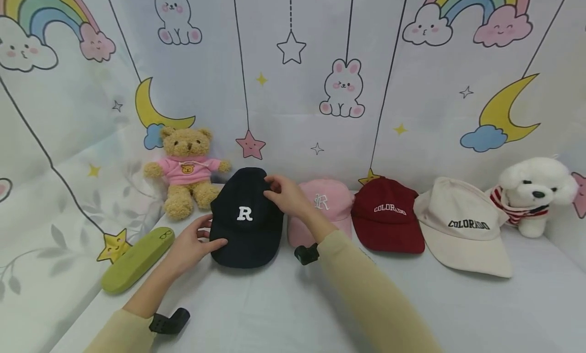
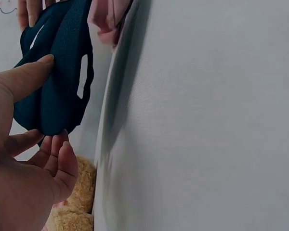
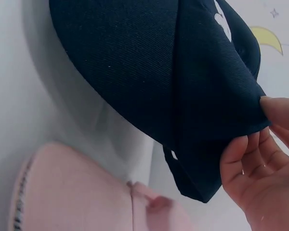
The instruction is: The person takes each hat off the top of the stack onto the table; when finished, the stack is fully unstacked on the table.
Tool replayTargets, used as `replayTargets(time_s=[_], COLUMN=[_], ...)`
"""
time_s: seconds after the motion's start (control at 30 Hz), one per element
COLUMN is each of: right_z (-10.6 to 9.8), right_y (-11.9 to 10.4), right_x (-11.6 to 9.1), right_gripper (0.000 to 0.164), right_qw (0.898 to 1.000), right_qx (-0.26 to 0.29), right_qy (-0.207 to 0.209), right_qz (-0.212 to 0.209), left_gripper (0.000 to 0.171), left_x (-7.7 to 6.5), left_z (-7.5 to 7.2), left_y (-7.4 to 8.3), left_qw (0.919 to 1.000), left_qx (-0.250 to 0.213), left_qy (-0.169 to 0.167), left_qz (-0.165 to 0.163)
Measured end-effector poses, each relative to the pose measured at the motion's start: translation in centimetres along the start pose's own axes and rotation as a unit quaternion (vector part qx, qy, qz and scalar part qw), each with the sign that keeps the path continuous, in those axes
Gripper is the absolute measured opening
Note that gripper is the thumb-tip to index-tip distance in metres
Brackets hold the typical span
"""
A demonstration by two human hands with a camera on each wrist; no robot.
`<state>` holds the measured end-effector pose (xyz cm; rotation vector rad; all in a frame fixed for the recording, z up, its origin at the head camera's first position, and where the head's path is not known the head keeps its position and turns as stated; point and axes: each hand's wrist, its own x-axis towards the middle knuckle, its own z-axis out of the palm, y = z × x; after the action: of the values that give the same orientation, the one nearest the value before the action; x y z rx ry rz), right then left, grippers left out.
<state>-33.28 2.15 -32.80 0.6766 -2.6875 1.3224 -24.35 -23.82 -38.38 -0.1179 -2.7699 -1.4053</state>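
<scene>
A dark navy baseball cap (image 1: 244,231) with a white letter R on its front is held by both hands, brim toward me. My left hand (image 1: 189,246) grips its left edge, thumb over the brim and fingers curled at the side. In the left wrist view that thumb presses on the cap (image 2: 62,91) while the fingertips meet its lower edge. My right hand (image 1: 290,198) pinches the right side of the crown. The right wrist view shows thumb and fingers of the right hand (image 3: 267,168) on either side of the fabric, with the strap hanging below.
Right of the navy cap lie a pink cap (image 1: 322,190), a dark red cap (image 1: 389,231) and a cream cap (image 1: 476,254). A white plush dog (image 1: 531,185) sits far right. At left are a teddy bear (image 1: 187,172) and a green oblong case (image 1: 137,261). Behind hangs a printed cloth.
</scene>
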Motion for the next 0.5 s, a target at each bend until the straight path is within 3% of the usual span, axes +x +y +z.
replayTargets(time_s=[0.5], right_z=[-1.5], right_y=[2.0], right_x=[2.7], right_gripper=[0.038], right_qw=[0.999], right_qx=[0.012], right_qy=[-0.006], right_qz=[0.032], left_gripper=[0.089], left_x=[4.5], left_z=[1.3], left_y=[-0.3], left_qw=[0.9999], left_qx=[0.002], left_qy=[0.011], left_qz=[0.002])
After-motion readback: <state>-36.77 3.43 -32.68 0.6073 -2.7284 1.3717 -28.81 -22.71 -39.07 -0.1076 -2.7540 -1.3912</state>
